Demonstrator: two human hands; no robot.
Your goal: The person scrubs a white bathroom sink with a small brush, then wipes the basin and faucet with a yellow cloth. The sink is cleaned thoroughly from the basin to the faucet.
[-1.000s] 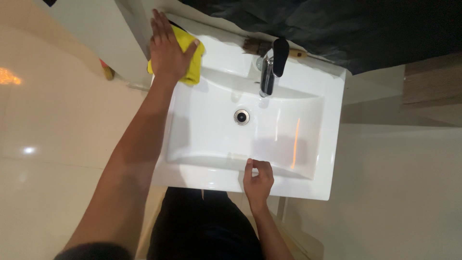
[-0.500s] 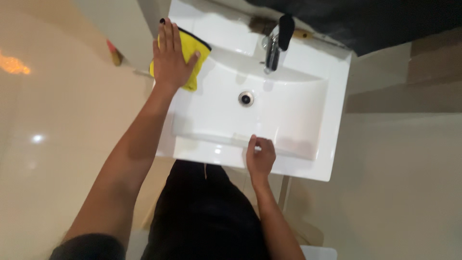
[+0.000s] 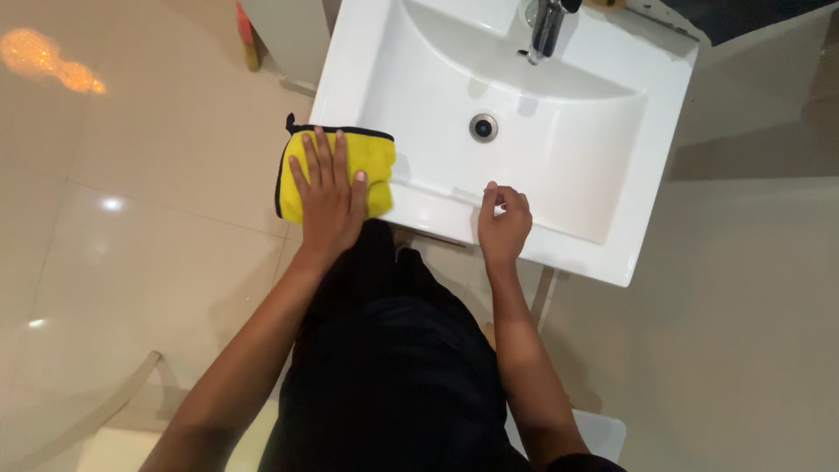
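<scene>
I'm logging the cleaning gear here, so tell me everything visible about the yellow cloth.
The yellow cloth is a soft, roughly rectangular rag with dark edging and a small loop at one corner. It lies flat over the near left corner of the white sink, partly overhanging the edge. The left hand presses on it, fingers spread, covering its middle.
</scene>
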